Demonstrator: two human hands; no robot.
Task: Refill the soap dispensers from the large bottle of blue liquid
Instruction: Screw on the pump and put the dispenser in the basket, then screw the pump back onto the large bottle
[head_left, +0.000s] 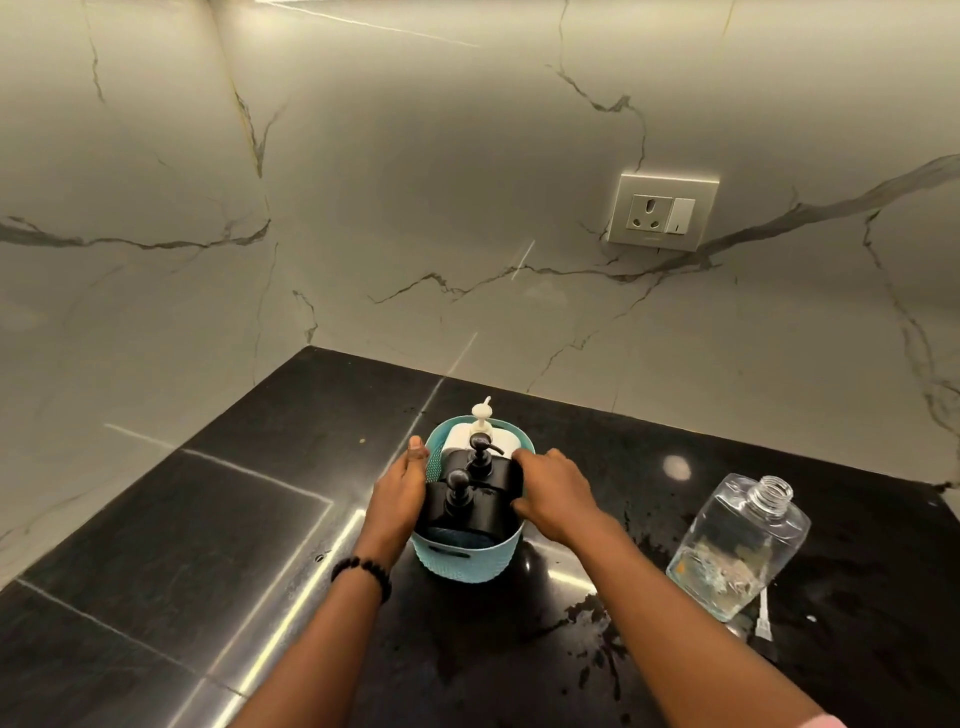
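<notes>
Left hand: pressed flat against the outer left wall of the teal basket, fingers extended along the rim, thumb tip at the rim's far-left edge; clasping the basket side rather than curled into a fist. Beaded black bracelet on the wrist behind it.

Right hand: laid over the basket's right rim, fingers bent inward and touching the right side of the rear black dispenser; whether gripping that dispenser or only the rim, cannot tell.

Between the two hands, inside the basket: three pump dispensers, upright. Front black dispenser nearest the wrists, just right of the left palm. Rear black dispenser directly beyond it, under the right fingertips. White dispenser farthest off, past both sets of fingertips, against the basket's far wall, cream pump head standing above the rim.

Right of the right forearm, well apart from the basket: clear square bottle, uncapped, threaded neck exposed, tilted, a shallow remnant of pale liquid at the bottom. Pump tube lying on the counter just beside the bottle's base.

Beneath both forearms: black stone countertop, wet splashes near the right elbow.

Beyond the hands: marble-veined wall, socket-and-switch plate up and right of the right hand.
</notes>
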